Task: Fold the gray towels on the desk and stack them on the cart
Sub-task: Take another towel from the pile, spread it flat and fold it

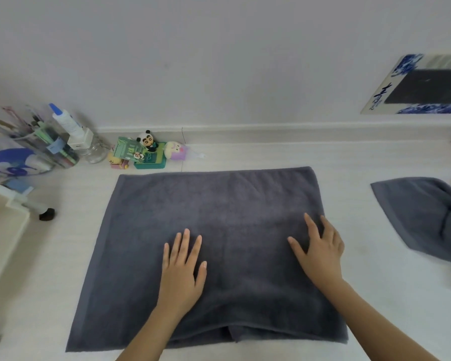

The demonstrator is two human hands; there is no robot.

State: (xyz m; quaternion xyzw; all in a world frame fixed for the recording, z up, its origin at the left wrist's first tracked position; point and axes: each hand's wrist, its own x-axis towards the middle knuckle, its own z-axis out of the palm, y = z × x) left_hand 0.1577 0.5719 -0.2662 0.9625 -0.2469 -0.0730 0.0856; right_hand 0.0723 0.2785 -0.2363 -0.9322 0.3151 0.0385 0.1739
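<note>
Item: gray towel [206, 204], once folded by the look of its doubled near hem, lying flat at centre of the desk [375, 162]. Left hand [182, 267] and right hand [320, 252] rest palm-down on its near half, fingers straight and spread, gripping nothing; the cloth lies under both palms, not between fingers. Second gray towel [422, 214], crumpled, at 3 o'clock, well apart. Cart [8, 225], cream, at 9 o'clock, only partly in view. Toy figures [146, 152] and pen holder [44, 144] at 11 o'clock, near the far hem. Risk, judged: smoothing strokes may drag the upper layer off the lower, skewing the edges; a careless next fold toward 12 o'clock could knock the toys.
</note>
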